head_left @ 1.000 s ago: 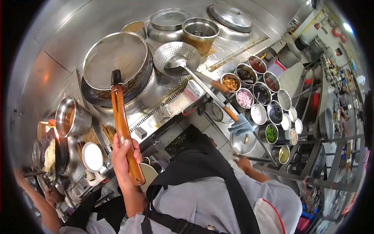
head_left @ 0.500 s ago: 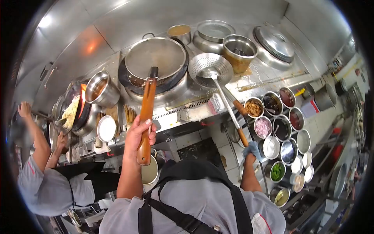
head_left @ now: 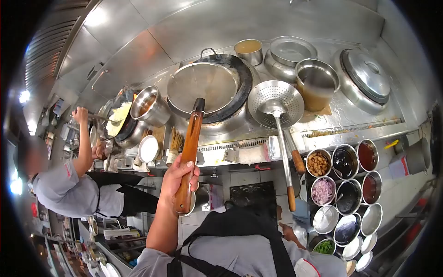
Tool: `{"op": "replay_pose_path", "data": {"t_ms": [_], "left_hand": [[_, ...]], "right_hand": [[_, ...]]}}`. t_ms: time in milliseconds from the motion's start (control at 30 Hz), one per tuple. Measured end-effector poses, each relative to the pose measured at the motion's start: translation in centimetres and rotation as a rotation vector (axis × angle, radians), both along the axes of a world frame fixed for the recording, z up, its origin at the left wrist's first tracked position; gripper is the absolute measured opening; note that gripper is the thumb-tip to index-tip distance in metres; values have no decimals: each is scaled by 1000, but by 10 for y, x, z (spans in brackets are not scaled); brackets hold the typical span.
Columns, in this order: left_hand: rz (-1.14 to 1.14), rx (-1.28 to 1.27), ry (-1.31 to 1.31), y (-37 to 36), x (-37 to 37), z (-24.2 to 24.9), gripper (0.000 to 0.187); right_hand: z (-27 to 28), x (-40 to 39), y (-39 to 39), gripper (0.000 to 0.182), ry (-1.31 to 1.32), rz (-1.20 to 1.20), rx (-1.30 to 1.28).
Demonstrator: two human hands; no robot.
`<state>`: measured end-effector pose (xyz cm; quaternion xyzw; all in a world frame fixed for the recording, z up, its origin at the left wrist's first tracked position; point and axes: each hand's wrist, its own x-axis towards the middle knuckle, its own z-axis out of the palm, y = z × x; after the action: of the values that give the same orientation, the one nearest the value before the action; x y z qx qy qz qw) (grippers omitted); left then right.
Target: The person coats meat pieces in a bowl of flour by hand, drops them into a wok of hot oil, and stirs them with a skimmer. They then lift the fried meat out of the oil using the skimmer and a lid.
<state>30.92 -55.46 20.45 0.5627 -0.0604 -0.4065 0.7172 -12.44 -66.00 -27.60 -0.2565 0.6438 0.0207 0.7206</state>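
Note:
My left hand (head_left: pixel 180 177) is closed around the long wooden handle of a round fine-mesh strainer (head_left: pixel 203 87). The strainer's disc is over the dark wok (head_left: pixel 243 92) on the stove. My right hand (head_left: pixel 287 229) is low on the right, beside a blue cloth (head_left: pixel 302 210); its fingers are not clear, and whether it grips the cloth cannot be made out. Above it, a perforated skimmer (head_left: pixel 263 94) with a ladle (head_left: pixel 277 107) in its bowl rests with the handles pointing down towards me.
Right of me stand several metal containers, including sliced onion (head_left: pixel 323 190), brown chunks (head_left: pixel 318 164) and dark sauce (head_left: pixel 345 161). Pots (head_left: pixel 318 87) line the stove's back. On the left, a co-worker (head_left: pixel 69 194) tends another wok (head_left: pixel 121 117). A bundle of sticks (head_left: pixel 175 141) stands nearby.
The view has swung left, so the stove appears further right and more of the co-worker shows. My right hand has moved down, away from the ladle handle's end. My left hand keeps its hold.

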Motion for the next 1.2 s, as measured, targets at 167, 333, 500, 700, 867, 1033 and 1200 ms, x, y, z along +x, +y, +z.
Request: {"op": "replay_pose_path", "data": {"t_ms": [167,333,500,700,867,1033,1200], "left_hand": [[29,53,-28,-9,-10,9,34],[15,68,-35,-17,-16,19,34],[41,126,-88,-21,-27,24,37],[82,120,-82,-17,-28,21,39],[114,121,-76,-14,-31,20,40],[136,110,-78,-15,-32,20,39],[145,116,-79,-14,-30,19,37]], "right_hand": [[-50,105,-31,22,-216,192,-139],[-72,221,-122,36,-305,298,-155],[-41,288,-145,36,-330,278,-159],[-35,296,-132,36,-327,246,-189],[-36,297,-138,36,-322,248,-227],[-38,290,-134,37,-319,256,-273],[-33,301,-142,37,-317,264,-313]]}}
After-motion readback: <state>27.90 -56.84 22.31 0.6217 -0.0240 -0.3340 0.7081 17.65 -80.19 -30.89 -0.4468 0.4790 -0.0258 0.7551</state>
